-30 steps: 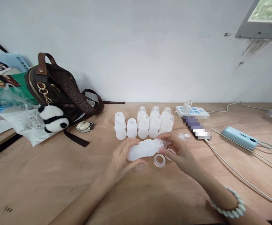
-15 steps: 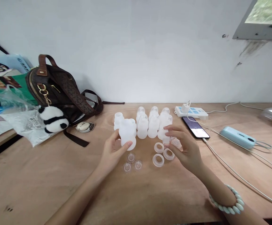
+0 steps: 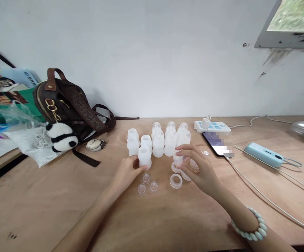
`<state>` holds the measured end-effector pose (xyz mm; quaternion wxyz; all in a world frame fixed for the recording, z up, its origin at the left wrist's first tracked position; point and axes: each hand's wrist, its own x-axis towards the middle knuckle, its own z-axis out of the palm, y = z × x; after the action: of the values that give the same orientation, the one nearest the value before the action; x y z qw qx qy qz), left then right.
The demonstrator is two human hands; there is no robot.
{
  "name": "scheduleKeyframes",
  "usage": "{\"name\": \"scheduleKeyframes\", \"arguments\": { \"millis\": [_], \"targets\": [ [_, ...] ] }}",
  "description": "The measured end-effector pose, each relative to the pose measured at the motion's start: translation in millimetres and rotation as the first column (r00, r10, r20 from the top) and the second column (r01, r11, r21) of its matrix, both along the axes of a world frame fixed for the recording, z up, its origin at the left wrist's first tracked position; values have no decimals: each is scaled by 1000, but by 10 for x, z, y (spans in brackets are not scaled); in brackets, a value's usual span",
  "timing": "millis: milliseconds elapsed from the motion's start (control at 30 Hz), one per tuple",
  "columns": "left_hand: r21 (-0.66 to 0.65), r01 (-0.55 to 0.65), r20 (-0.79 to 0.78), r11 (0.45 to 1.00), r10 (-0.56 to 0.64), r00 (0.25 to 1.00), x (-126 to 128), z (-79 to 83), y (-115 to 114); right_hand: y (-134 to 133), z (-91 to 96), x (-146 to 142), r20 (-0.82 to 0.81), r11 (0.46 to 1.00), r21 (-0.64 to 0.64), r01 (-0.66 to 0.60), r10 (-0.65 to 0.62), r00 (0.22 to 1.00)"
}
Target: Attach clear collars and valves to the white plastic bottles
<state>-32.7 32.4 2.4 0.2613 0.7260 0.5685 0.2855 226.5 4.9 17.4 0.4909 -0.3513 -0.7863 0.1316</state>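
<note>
My left hand (image 3: pixel 131 169) has its fingers closed round the lower part of a small white baby bottle (image 3: pixel 145 156), which is upright with its mouth uncovered. Between the thumb and fingers of my right hand (image 3: pixel 197 168) is a translucent ribbed bottle collar (image 3: pixel 178 158), partly hidden by the fingers. Clear bottle nipples (image 3: pixel 146 178) lie just in front of the left hand. Below the right hand are loose flat rings (image 3: pixel 176 181), some partly covered. Uncapped bottles (image 3: pixel 133 144) stand behind the left hand; several bottles with clear domed caps (image 3: pixel 170 141) stand to their right.
A dark backpack (image 3: pixel 62 101) with a panda plush (image 3: pixel 61 137) and a computer mouse (image 3: pixel 95 144) are at left. On the right are a phone (image 3: pixel 214 142), a power strip (image 3: pixel 213 126), a light blue device (image 3: pixel 264 154) and white cables across the wooden table (image 3: pixel 152 224).
The bottle in my left hand has gone from tilted to upright, and its mouth now shows. My right hand has moved slightly left and down with the collar, over the rings.
</note>
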Motion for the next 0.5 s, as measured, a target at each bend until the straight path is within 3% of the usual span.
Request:
{"name": "scheduleKeyframes", "arguments": {
  "millis": [100, 233, 300, 400, 500],
  "targets": [
    [-5, 72, -23, 997, -72, 997, -97, 124, -5, -4, 14, -6, -10, 1000, -8, 4, -4, 1000],
    [27, 47, -135, 999, -43, 990, -226, 313, -42, 4, 30, -11, -20, 1000, 2, -7, 7, 1000],
    [24, 125, -170, 992, -119, 978, -258, 373, -72, 9, 35, -11, -17, 1000, 13, -16, 16, 1000],
    [-6, 296, -133, 955, -294, 947, -252, 369, -108, 9, 34, -11, -12, 1000, 17, -21, 21, 1000],
    [20, 347, -107, 938, -343, 933, -203, 280, -116, 2, 28, -17, -3, 1000, -5, -4, 4, 1000]
  ]
}}
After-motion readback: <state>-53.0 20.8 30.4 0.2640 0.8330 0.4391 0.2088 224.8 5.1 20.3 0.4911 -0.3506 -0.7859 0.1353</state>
